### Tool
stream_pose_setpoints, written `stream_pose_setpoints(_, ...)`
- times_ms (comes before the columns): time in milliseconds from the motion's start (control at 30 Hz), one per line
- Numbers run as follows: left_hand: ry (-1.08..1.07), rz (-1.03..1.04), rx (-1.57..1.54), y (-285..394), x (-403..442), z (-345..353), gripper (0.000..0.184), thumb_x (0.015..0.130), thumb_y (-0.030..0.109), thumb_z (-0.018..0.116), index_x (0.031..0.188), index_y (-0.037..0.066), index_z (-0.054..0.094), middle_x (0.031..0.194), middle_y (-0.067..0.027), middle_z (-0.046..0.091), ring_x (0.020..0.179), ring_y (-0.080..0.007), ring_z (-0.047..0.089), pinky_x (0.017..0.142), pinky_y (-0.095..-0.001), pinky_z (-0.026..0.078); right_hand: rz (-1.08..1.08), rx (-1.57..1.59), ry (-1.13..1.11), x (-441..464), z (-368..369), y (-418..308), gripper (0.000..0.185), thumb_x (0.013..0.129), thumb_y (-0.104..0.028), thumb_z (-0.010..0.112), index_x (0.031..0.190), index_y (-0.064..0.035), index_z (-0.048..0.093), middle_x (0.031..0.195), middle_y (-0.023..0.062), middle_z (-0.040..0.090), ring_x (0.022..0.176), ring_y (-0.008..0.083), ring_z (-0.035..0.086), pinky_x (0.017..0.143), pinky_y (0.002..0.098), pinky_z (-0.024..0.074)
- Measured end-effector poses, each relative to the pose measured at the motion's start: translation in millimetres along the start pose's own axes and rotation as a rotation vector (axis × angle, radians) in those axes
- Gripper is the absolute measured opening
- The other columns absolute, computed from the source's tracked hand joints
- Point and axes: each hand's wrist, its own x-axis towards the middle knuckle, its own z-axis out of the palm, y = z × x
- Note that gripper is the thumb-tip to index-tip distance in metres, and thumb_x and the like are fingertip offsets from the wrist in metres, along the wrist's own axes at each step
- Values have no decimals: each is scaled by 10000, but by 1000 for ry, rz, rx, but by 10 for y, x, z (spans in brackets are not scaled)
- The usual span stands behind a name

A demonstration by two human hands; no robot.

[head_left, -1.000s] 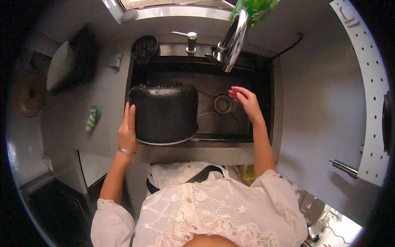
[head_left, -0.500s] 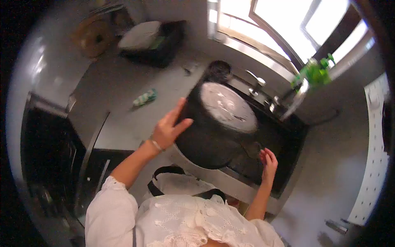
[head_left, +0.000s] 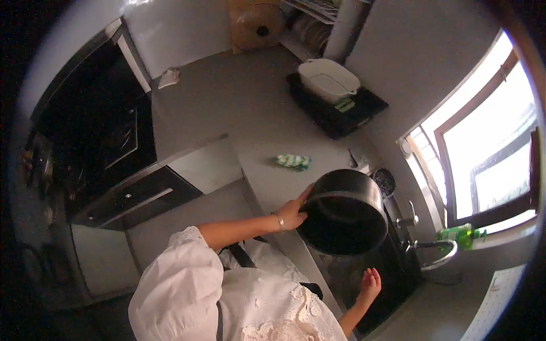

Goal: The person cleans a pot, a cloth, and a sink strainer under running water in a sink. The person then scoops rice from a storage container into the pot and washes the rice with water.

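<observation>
My left hand is closed on the side of a black cooking pot, with the thumb near its rim. The pot is held up over the edge of the dark sink, tilted so that its open mouth faces me. Its dark inside shows no contents I can make out. Lower down, my right hand hovers over the sink, apart from the pot, with loosely bent fingers and nothing visible in them.
A green-and-white cloth lies on the counter. Behind it a white basin rests on a black tray. A curved faucet and green bottle stand below the open window. A small dark strainer-like bowl sits at the sink's corner.
My left hand has turned the pot: its pale round face showed before, now its dark open mouth does. My view has swung left, bringing in more counter. My right hand remains over the sink.
</observation>
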Motion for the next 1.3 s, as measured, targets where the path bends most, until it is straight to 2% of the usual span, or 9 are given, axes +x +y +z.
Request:
stream_pose_setpoints(100, 4, -675, -529, -194, 10, -495, 542, 768, 16, 518, 1287, 76, 373, 1128, -141, 545, 962, -300, 583, 756, -391, 528, 7, -73, -33, -71, 607, -149, 248, 868, -124, 520, 1088, -21, 570, 996, 96, 633, 889, 172, 615, 786, 257, 477)
stream_pose_setpoints(267, 217, -519, -1031, -534, -210, -1728, 182, 773, -7, 537, 951, -44, 539, 1020, -134, 551, 942, -265, 577, 759, -432, 539, -27, -168, -265, 52, 1861, -232, 215, 855, -103, 519, 1032, -4, 593, 931, 59, 629, 842, 145, 607, 743, 240, 464)
stream_pose_setpoints(333, 289, -269, -566, -806, -259, -2178, 216, 769, 65, 524, 955, -44, 544, 1063, -168, 556, 937, -350, 570, 750, -458, 542, -100, -282, -431, 74, 2458, -236, 193, 845, -48, 501, 996, 14, 604, 918, 55, 628, 837, 148, 594, 766, 257, 463)
stream_pose_setpoints(400, 499, -488, -1302, -839, -165, -2666, 255, 768, 70, 519, 961, -96, 515, 1111, -253, 522, 990, -411, 537, 778, -439, 543, -133, -367, -610, 143, 3005, -149, 205, 824, -4, 499, 1001, 51, 587, 920, 61, 629, 873, 137, 589, 804, 253, 450)
stream_pose_setpoints(533, 563, -530, -1540, -1456, -210, -3407, 435, 771, 94, 524, 1041, -223, 398, 1157, -433, 383, 1057, -455, 488, 798, -381, 546, -380, -599, -817, 40, 3963, 39, 265, 811, 16, 474, 1045, -28, 590, 931, 117, 641, 862, 205, 615, 757, 280, 467)
stream_pose_setpoints(667, 507, -522, -1517, -1778, -145, -3755, 488, 789, 103, 517, 1086, -244, 346, 1191, -431, 351, 1058, -438, 495, 801, -360, 544, -529, -953, -836, -69, 4478, 54, 406, 796, 9, 487, 1176, -131, 511, 1010, 113, 594, 904, 298, 566, 788, 337, 468)
stream_pose_setpoints(867, 372, -569, -1577, -1506, 179, -3582, 416, 817, 66, 535, 1051, -239, 376, 1299, -432, 158, 983, -371, 552, 814, -351, 546, -636, -1221, -641, 203, 4633, 331, 597, 741, -1, 505, 1299, -171, 380, 1119, 109, 515, 1071, 309, 461, 872, 395, 434)
stream_pose_setpoints(900, 329, -535, -1534, -1578, 220, -3576, 537, 814, 59, 553, 1190, -201, 271, 1338, -404, 93, 1021, -380, 529, 842, -368, 532, -647, -1156, -595, 200, 4617, 336, 595, 736, -2, 516, 1296, -149, 379, 1116, 117, 510, 1063, 316, 459, 867, 394, 433)
stream_pose_setpoints(1300, 69, -821, -1432, -1366, 926, -2754, 483, 799, 54, 511, 1104, -266, 317, 1252, -446, 251, 1061, -407, 503, 829, -362, 534, -349, -668, -211, -233, 2213, 212, 249, 774, -22, 497, 1001, -19, 600, 989, 138, 585, 902, 294, 567, 777, 342, 461)
